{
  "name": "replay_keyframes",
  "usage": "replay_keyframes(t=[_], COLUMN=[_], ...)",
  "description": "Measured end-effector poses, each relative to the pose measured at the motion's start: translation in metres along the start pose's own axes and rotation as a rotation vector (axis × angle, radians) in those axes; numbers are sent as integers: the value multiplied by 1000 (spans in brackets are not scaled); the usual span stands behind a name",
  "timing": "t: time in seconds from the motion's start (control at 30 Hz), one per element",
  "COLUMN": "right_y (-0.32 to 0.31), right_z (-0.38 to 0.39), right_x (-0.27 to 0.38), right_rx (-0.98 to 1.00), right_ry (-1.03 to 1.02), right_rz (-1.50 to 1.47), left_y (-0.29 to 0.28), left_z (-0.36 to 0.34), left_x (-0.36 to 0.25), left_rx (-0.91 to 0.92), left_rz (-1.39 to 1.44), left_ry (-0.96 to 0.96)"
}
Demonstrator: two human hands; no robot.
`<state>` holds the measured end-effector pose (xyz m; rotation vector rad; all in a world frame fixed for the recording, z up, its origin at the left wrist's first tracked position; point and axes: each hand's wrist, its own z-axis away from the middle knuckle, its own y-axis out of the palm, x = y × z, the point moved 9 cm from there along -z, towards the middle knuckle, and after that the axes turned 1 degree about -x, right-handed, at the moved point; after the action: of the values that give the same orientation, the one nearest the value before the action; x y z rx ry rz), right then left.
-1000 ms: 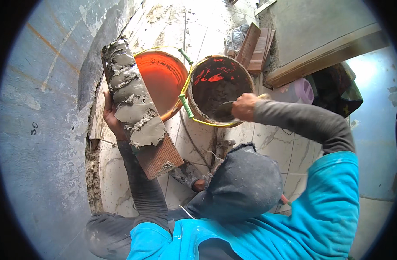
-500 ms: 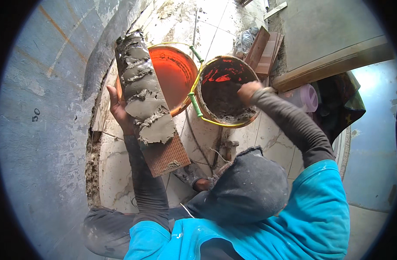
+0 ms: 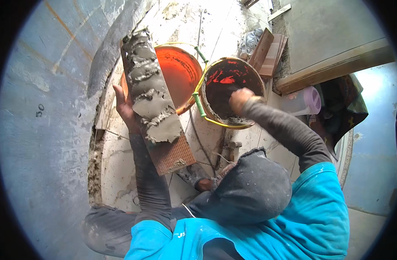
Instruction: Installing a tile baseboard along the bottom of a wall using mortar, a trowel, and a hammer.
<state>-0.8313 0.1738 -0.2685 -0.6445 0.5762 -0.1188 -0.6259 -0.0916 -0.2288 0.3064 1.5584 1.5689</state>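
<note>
A long brown tile point(image 3: 174, 157), its gridded back facing up, lies tilted across my left hand point(image 3: 125, 112). My palm supports it from below and the left edge, with the thumb sticking out beside it. Ridged grey mortar point(image 3: 151, 102) covers the tile except for its near end. My right hand point(image 3: 241, 100) is closed, down in the mortar bucket point(image 3: 260, 80). Whatever its fingers grip is hidden by the hand and the dark inside of the bucket. Wet mortar point(image 3: 218, 97) lies in there below it.
An orange bucket point(image 3: 179, 60) of reddish liquid stands partly behind the tile. Brown tiles point(image 3: 270, 54) lean beyond the mortar bucket, near a wooden beam point(image 3: 333, 66). A lidded plastic jug point(image 3: 309, 100) lies at the right. The blue-grey wall point(image 3: 46, 143) is close on my left.
My right hand has moved left and slightly nearer, from the right side of the mortar bucket toward its middle. The tile stays in my left hand. The whole view has shifted slightly.
</note>
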Motion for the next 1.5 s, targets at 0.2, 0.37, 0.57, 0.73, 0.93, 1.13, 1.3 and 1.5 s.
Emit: replay_keyframes(t=[0.2, 0.37, 0.57, 0.73, 0.93, 1.13, 1.3, 1.5], right_y=[-45, -45, -43, -73, -43, -1, -8, -54], right_z=[43, 45, 36, 47, 43, 80, 144, 211], right_x=[-10, 8, 24, 34, 34, -21, -47, -27], right_rx=[-37, -112, -159, -68, 51, 399, 387, -232], right_ry=[-298, -322, -387, -388, -433, -448, -429, -638], right_rz=[-4, 16, 52, 78, -106, -431, -1041, -1407], left_y=[7, 7, 3, -4, 21, 48, 44, 43], left_z=[14, 2, -2, 0, 8, 25, 18, -16], left_x=[-21, 1, -1, -13, -9, 4, -2, 4], left_rx=[-59, 146, 152, 45, 137, 327, 350, 316], left_rz=[-314, 16, 37, -81, 61, 203, 136, 121], left_ry=[112, -113, -76, 21, -4, -185, -112, 36])
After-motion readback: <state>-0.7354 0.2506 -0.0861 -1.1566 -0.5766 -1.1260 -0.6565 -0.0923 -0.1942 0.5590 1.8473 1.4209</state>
